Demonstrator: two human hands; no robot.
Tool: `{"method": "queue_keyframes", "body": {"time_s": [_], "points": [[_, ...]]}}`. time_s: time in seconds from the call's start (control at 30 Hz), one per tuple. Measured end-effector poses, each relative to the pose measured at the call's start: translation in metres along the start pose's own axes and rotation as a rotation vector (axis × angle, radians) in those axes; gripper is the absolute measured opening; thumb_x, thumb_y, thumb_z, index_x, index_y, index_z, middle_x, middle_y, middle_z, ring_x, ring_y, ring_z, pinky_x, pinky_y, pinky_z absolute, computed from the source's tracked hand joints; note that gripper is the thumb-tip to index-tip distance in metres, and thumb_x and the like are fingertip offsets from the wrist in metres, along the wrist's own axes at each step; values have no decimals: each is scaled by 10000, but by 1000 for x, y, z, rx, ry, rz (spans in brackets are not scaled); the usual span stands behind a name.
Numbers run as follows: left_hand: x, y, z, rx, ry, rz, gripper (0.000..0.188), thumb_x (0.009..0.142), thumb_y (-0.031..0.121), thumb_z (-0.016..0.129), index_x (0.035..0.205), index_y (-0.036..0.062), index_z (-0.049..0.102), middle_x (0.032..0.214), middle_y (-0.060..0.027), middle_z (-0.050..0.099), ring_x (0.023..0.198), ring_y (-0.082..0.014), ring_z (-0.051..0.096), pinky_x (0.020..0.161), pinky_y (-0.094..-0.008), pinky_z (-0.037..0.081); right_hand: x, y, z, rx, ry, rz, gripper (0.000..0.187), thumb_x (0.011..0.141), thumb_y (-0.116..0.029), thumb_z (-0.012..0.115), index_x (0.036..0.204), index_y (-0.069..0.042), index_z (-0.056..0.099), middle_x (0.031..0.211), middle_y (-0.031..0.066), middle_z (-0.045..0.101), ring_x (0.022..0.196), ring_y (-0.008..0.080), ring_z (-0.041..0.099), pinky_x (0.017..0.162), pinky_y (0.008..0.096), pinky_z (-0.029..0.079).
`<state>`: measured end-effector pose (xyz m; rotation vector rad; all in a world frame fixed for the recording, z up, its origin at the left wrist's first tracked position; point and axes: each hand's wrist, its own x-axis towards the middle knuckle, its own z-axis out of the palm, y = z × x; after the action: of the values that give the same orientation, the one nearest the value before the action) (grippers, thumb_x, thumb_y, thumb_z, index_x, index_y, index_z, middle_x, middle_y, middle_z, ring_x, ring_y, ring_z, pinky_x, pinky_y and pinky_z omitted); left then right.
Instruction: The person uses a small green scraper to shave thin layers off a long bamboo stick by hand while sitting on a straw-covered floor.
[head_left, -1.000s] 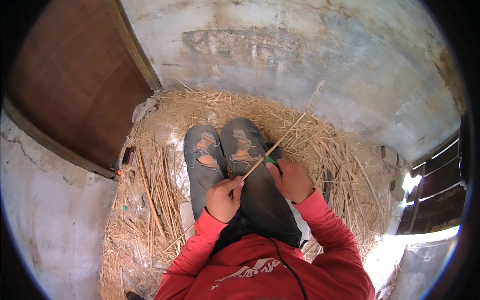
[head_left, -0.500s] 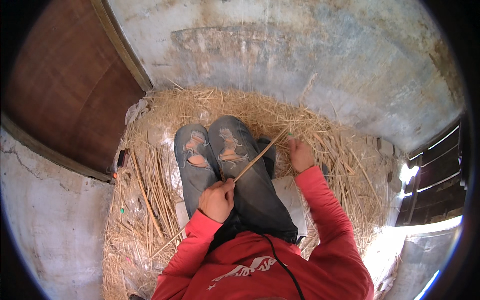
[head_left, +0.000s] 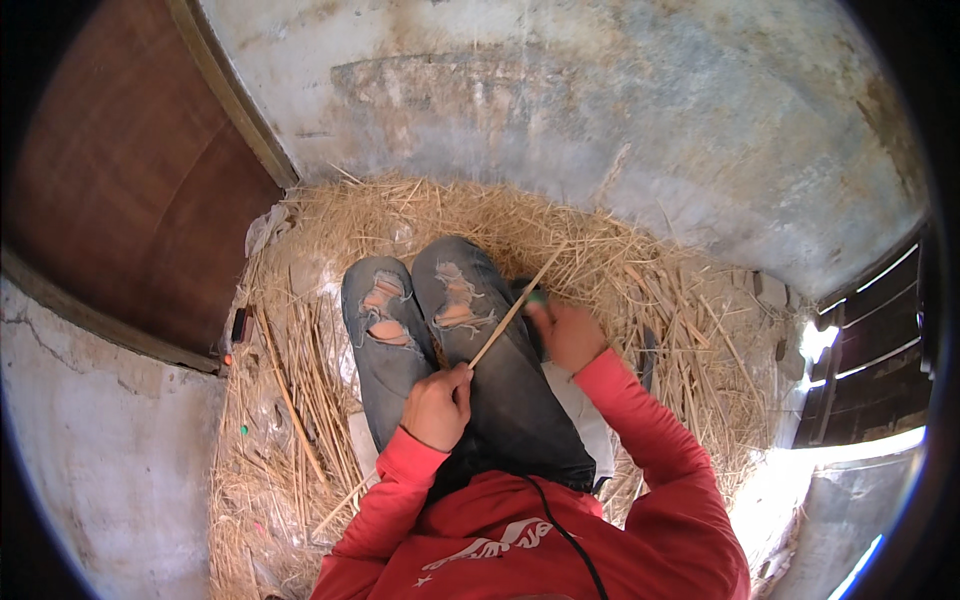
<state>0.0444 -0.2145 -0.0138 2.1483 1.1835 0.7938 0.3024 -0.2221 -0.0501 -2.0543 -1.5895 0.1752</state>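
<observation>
My left hand [head_left: 436, 408] is closed around a long, pale dry stalk [head_left: 518, 304] above my lap. One end of the stalk points up and away to the right; a thin length showing past my left forearm seems to be its other end. My right hand [head_left: 568, 336] is to the right of the stalk, fingers bent together around something small with a green part [head_left: 537, 298], too blurred to name. Whether that thing touches the stalk I cannot tell. Below are my knees in torn grey jeans [head_left: 490, 370].
Loose straw [head_left: 450, 200] covers the floor around me. A bundle of stalks [head_left: 310, 400] lies to my left, and more stalks [head_left: 690, 340] lie to my right. A stained wall [head_left: 600, 110] rises ahead, with a brown door panel [head_left: 120, 170] at the left.
My right hand, with the small green-marked thing, has moved down and left, from near the stalk's far end toward its middle. My left hand keeps its hold; the stalk has shifted slightly and points more steeply.
</observation>
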Motion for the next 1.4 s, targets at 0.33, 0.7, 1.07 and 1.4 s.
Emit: {"method": "queue_keyframes", "body": {"time_s": [0.33,0.7,1.07,1.4], "points": [[-3,3,-2,90,3,-17,153,915,90,675,1050,91,747,842,-180,693,758,-417,683,665,-511,546,-12,-21,-19,-17,-235,-34,585,1043,-541,495,926,-21,736,803,285,680,781,463,681,715,567,526],[-23,-7,-13,134,15,-4,153,927,109,700,1056,64,768,796,-193,669,690,-421,661,605,-489,504,9,35,-43,280,14,104,600,1031,-534,535,842,12,697,772,307,646,817,480,673,748,529,526],[-26,-12,-19,183,0,6,185,909,91,677,1078,104,753,814,-159,682,726,-407,682,631,-515,528,37,90,-33,112,94,202,483,1044,-430,555,910,5,715,719,276,641,681,462,653,680,511,527],[-17,-23,-7,-64,-1,-39,176,974,133,668,1030,0,769,840,-233,714,707,-387,705,647,-395,539,0,0,11,-47,-33,-147,537,1008,-560,558,839,-61,660,682,216,669,656,451,674,619,546,540]]}}
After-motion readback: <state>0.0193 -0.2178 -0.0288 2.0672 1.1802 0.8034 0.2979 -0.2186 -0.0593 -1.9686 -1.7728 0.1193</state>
